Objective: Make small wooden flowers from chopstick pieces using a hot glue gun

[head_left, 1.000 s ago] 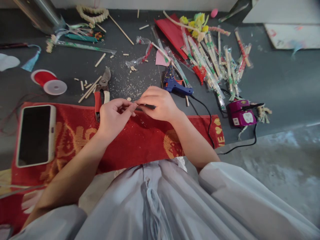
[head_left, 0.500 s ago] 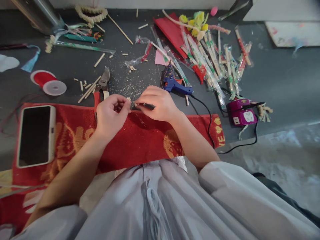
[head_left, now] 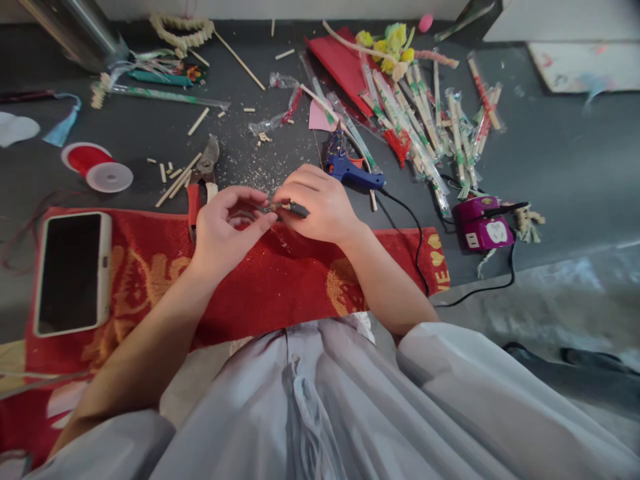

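My right hand [head_left: 317,203] is closed around a slim dark-handled tool [head_left: 299,209]; its butt sticks out beside the thumb, and its working end is too small to make out. My left hand [head_left: 233,220] meets it from the left, thumb and index finger curled together at the tool's tip. Whatever the left fingers pinch is hidden among them. Both hands hover over the upper edge of a red towel [head_left: 280,287]. Pale shavings [head_left: 255,170] are scattered on the grey table just beyond. Left of my left hand lies a pair of pruning shears [head_left: 206,163] with red and white handles.
A blue glue gun [head_left: 353,167] with a black cord lies right of my hands. Beyond it are wrapped wooden chopsticks [head_left: 410,127] and a purple power block [head_left: 483,223]. Leftward are a phone [head_left: 73,273], a spool of red thread [head_left: 95,165] and cut stick pieces [head_left: 177,180].
My left thumb and index finger have shifted right and spread into a wider loop near the tool's tip. My right hand has risen slightly. Dark footwear now shows more at the right edge.
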### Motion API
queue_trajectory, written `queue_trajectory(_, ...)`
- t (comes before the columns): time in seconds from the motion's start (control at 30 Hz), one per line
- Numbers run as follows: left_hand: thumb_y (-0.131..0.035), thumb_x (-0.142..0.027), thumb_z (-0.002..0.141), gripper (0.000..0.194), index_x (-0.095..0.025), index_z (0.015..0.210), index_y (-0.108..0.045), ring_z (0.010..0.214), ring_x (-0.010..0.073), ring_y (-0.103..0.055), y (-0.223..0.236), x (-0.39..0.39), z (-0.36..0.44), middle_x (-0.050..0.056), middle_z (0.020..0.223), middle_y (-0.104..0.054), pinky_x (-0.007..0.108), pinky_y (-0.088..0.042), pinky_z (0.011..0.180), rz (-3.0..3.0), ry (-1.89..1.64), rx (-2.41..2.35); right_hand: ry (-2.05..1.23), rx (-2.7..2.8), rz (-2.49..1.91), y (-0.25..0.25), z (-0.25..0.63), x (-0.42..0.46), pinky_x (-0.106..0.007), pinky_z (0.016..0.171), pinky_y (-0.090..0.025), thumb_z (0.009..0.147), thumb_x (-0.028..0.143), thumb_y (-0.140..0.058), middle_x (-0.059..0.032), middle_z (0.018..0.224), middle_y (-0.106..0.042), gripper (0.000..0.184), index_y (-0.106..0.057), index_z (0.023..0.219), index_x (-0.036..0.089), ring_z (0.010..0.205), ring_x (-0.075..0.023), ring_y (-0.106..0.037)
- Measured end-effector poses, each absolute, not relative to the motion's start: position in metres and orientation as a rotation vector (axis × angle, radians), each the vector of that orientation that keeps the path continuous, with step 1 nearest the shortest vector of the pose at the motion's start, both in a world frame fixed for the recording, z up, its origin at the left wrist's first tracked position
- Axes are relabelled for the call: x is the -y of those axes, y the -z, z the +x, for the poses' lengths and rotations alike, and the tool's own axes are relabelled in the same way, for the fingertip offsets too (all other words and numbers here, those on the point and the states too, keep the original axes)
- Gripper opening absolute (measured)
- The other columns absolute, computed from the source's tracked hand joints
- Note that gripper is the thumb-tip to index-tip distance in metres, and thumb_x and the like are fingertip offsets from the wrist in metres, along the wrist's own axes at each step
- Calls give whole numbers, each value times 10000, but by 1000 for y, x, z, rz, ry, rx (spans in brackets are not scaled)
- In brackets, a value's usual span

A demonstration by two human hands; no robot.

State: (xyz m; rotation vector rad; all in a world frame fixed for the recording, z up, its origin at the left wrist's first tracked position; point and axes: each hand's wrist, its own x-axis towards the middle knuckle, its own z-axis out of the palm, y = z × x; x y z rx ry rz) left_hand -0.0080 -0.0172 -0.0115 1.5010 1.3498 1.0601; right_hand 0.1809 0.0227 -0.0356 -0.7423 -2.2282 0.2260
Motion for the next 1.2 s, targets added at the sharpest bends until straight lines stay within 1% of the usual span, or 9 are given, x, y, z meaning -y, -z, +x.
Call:
queue_trajectory(0.2,-808,-265,708,220,-226,834,-632,762,84,-676,16,16,-6,-39,823,-699,221,-566,702,1422,-1129,-1303,-246,2193,-705,33,178,-20,-352,787,-480,983,231,-458,-28,849,-600,176,-608,903,185,848,-165,-562)
queue_trajectory(0.37,-802,-315,711,226,-223,838,-639,764,90,-675,20,14,-5,-20,827,-682,215,-561,714,1330,-1212,-1198,-384,2119,-710,30,176,-19,-350,789,-493,958,294,-548,-15,807,-607,140,-608,908,177,825,-156,-575)
queue_trajectory(0.53,-805,-385,725,289,-235,866,-603,769,130,-704,24,12,-6,6,826,-683,246,-581,723,1250,-1167,-1163,-469,2077,-722,27,175,-17,-334,795,-499,948,310,-575,1,783,-606,154,-605,905,166,808,-134,-580)
queue_trajectory(0.7,-844,-350,675,326,-230,867,-609,741,139,-722,22,11,-5,-13,737,-699,242,-583,713,1105,-1176,-1116,-499,2054,-738,28,174,-17,-306,766,-485,929,293,-588,-3,776,-616,139,-617,893,162,780,-122,-567)
queue_trajectory(0.77,-837,-338,689,311,-225,863,-605,749,152,-730,20,11,-4,-12,718,-702,254,-591,722,1106,-1176,-1150,-506,2037,-733,28,174,-18,-289,740,-478,918,278,-599,-2,764,-616,126,-627,886,159,770,-118,-563)
queue_trajectory(0.87,-813,-363,721,290,-227,869,-605,735,164,-730,19,11,-4,-8,700,-700,282,-602,737,1156,-1152,-1175,-499,2018,-713,29,174,-18,-276,714,-471,911,264,-612,3,747,-614,115,-635,882,154,759,-115,-556)
queue_trajectory(1.0,-838,-412,687,325,-244,851,-614,648,149,-699,20,11,-5,-22,661,-684,290,-597,713,1161,-1146,-1133,-479,2042,-723,30,174,-18,-286,722,-476,921,282,-602,10,736,-601,134,-630,880,158,758,-118,-553)
queue_trajectory(1.1,-832,-420,692,337,-236,874,-615,644,144,-694,20,11,-5,-20,661,-673,287,-591,712,1176,-1141,-1122,-478,2052,-734,30,174,-19,-285,723,-479,926,280,-593,8,736,-600,133,-633,884,161,761,-118,-552)
queue_trajectory(1.2,-823,-390,702,327,-222,893,-617,681,148,-703,20,12,-5,-8,697,-682,286,-594,731,1174,-1129,-1143,-467,2070,-740,30,174,-19,-288,731,-481,934,277,-579,4,744,-599,134,-633,890,162,769,-122,-553)
